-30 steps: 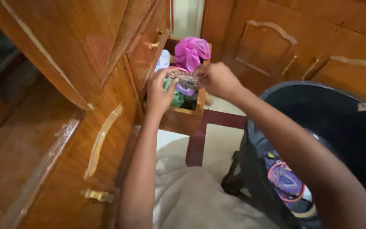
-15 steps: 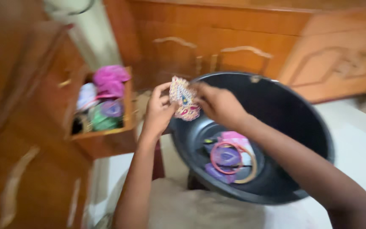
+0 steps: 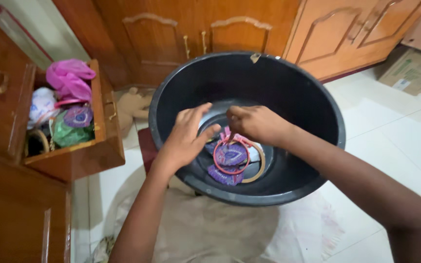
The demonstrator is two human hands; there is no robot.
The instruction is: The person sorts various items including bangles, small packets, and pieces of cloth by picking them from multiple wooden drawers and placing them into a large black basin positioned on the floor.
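Both hands hover over the black tub (image 3: pixel 317 102). Left hand (image 3: pixel 187 138), fingers spread and empty, sits at nine o'clock of the pink embroidery hoop (image 3: pixel 231 155) lying on the tub's bottom. Right hand (image 3: pixel 255 124), fingertips pinched together at twelve o'clock above it; what they pinch, I cannot tell. Open wooden drawer (image 3: pixel 104 127) at nine o'clock.
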